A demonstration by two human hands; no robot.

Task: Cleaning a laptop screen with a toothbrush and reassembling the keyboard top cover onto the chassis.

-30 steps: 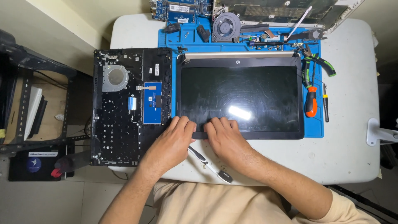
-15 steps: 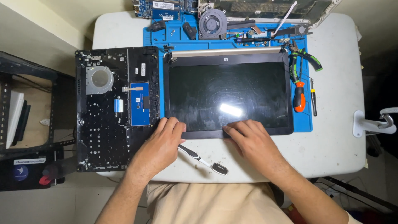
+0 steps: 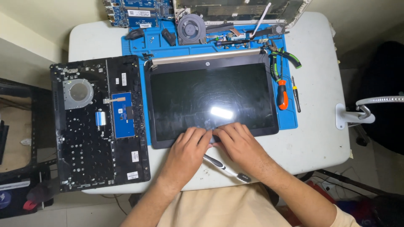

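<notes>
A laptop screen panel (image 3: 210,98) with a black bezel lies face up on a blue work mat (image 3: 290,122). My left hand (image 3: 187,152) and my right hand (image 3: 237,143) rest side by side on the panel's near edge, fingertips pressed against the lower bezel near its middle. Neither hand holds a tool. A black and white screwdriver (image 3: 225,168) lies on the white table (image 3: 320,138) just under my wrists.
A black laptop base (image 3: 99,122), underside up, lies at the left. Pliers (image 3: 280,59) and an orange-handled screwdriver (image 3: 282,94) lie right of the panel. A fan (image 3: 190,29), circuit boards (image 3: 136,10) and small parts sit at the back. A white lamp clamp (image 3: 351,115) grips the right edge.
My right hand has slid left along the lower bezel to meet my left hand at the middle. The view has shifted slightly.
</notes>
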